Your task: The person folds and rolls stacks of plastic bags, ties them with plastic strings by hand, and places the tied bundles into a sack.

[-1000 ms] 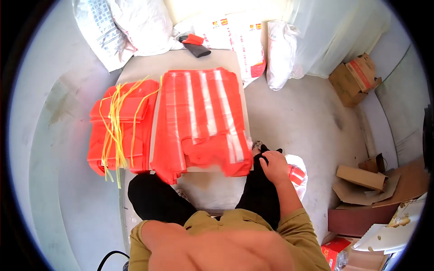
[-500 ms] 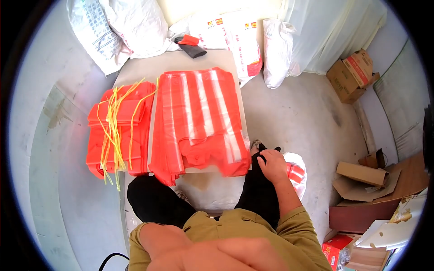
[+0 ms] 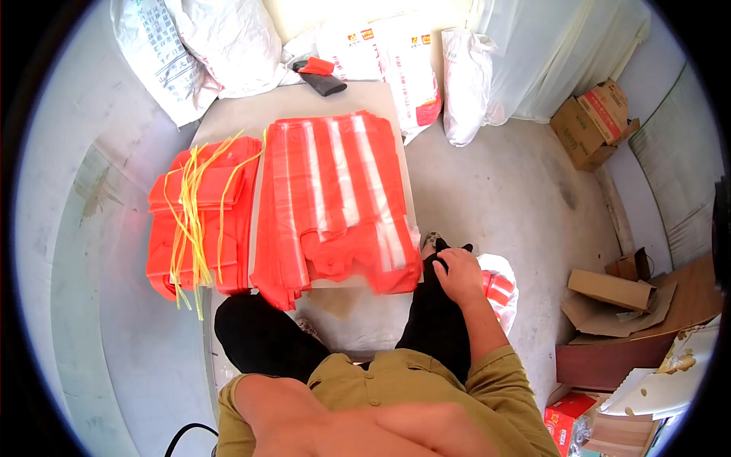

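Note:
My right hand (image 3: 458, 276) rests on my right knee, fingers laid over the black trouser leg, holding nothing. Close under the camera, my left hand (image 3: 403, 428) crosses in front of my body; it is blurred and its fingers cannot be made out. Before my knees, a stack of red plastic bags (image 3: 339, 186) with clear stripes is spread on a low table (image 3: 304, 103). To its left sit folded red bags (image 3: 164, 247), with several yellow ties (image 3: 194, 202) draped over them. Neither hand touches the bags.
White sacks (image 3: 228, 49) stand behind the table, with a dark and red item (image 3: 324, 80) near them. A white bag with red contents (image 3: 499, 289) is beside my right leg. Cardboard boxes (image 3: 586, 126) sit at the far right; flattened cardboard (image 3: 617, 305) lies nearer.
The view shifts very slightly. My left hand moves a little near the camera; my right hand stays on the knee, and the bags and ties keep their places.

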Demonstrator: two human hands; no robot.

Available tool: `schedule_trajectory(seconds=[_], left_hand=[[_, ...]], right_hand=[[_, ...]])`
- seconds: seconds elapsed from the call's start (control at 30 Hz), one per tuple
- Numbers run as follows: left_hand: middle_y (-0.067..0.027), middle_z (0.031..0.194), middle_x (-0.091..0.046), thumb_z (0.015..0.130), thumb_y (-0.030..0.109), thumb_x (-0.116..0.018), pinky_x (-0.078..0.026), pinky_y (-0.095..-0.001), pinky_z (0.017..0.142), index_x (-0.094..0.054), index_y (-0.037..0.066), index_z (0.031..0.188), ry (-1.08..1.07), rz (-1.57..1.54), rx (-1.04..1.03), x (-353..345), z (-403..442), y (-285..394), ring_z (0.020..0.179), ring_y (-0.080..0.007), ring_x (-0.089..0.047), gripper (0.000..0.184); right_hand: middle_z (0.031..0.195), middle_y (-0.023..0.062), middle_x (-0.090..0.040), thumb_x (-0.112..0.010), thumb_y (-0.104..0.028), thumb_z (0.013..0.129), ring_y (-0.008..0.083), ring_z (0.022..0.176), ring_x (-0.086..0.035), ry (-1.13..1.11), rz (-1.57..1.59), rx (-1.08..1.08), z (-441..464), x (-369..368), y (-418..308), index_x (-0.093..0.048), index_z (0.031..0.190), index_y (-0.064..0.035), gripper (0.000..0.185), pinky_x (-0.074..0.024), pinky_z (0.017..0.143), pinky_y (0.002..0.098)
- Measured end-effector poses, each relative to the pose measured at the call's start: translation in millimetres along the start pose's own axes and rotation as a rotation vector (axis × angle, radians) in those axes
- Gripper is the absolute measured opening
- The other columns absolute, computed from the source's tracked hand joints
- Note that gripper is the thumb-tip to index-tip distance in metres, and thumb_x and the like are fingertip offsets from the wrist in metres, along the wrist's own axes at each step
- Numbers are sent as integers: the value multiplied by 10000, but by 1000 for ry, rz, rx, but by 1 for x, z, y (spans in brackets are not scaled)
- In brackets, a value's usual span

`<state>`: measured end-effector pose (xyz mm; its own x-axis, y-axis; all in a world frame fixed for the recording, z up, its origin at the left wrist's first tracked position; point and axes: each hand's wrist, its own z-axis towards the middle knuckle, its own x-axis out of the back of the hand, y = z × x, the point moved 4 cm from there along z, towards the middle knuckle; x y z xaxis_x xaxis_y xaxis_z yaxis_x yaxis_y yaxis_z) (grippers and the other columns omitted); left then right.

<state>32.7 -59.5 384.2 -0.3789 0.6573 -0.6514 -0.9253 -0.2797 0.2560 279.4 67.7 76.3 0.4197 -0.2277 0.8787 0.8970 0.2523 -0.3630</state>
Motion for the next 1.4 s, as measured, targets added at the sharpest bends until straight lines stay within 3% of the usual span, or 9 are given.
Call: schedule_trajectory(seconds=[0.13,0.37,0.77,0.93,1.07,1.17,1.33,1.37,1.4], left_hand=[[2,839,-656,974,114,-710,-476,-222,633,-673,148,744,347,82,-21,-27,-20,2,790,-182,-571,235],[5,875,-654,946,104,-729,-468,-233,665,-725,152,776,-64,81,-140,-8,1,-7,811,-182,-553,177],[0,911,-668,909,121,-763,-477,-257,744,-767,175,765,-126,79,-219,-30,-7,-3,876,-195,-563,155],[-21,928,-698,925,138,-759,-508,-243,761,-764,167,747,-352,-107,-187,-41,-11,-4,908,-208,-577,180],[-32,935,-706,943,161,-758,-520,-234,760,-772,160,752,-264,-81,29,-62,-26,16,908,-212,-573,191],[-28,943,-706,942,163,-762,-522,-234,752,-777,161,758,-179,-82,-108,-79,-32,10,912,-209,-570,184],[-11,984,-708,982,186,-719,-506,-219,796,-788,178,827,-301,-103,-194,-78,-32,13,923,-191,-564,170],[-6,993,-709,1008,208,-691,-491,-208,828,-791,184,863,-227,-150,-215,-80,-35,7,924,-184,-562,178],[-7,962,-676,993,206,-667,-465,-215,804,-756,182,859,-129,-545,-161,-78,-35,10,886,-182,-540,162]], right_hand=[[1020,132,-722,-672,-230,911,360,1021,-654,-3,-15,-1,-1,-1,1,-709,962,-59,182,-511,929,483],[1035,132,-723,-669,-233,920,359,1034,-652,-11,-14,-1,-4,-4,6,-710,969,-57,187,-507,939,480],[1039,126,-720,-660,-237,933,350,1046,-645,8,3,-14,-9,-1,7,-711,983,-57,194,-507,937,481],[1041,128,-721,-651,-245,937,349,1051,-645,-1,-17,-19,-13,-3,11,-716,980,-52,208,-510,942,482],[1040,125,-721,-646,-246,935,345,1049,-645,40,-18,13,-17,-5,14,-720,961,-51,210,-511,947,481],[1194,97,-727,-682,-252,940,322,1174,-637,-86,-55,-64,-18,-1,9,-743,1039,-65,221,-494,1034,454],[1207,99,-724,-678,-248,944,319,1189,-631,-94,-67,-43,-21,1,7,-748,1047,-69,218,-489,1046,451],[1208,99,-724,-677,-247,944,318,1191,-631,-93,-66,-41,-21,2,6,-748,1048,-69,218,-487,1048,450],[1210,100,-725,-678,-245,944,318,1191,-631,-88,-62,-45,-22,3,6,-749,1047,-69,217,-487,1050,449]])
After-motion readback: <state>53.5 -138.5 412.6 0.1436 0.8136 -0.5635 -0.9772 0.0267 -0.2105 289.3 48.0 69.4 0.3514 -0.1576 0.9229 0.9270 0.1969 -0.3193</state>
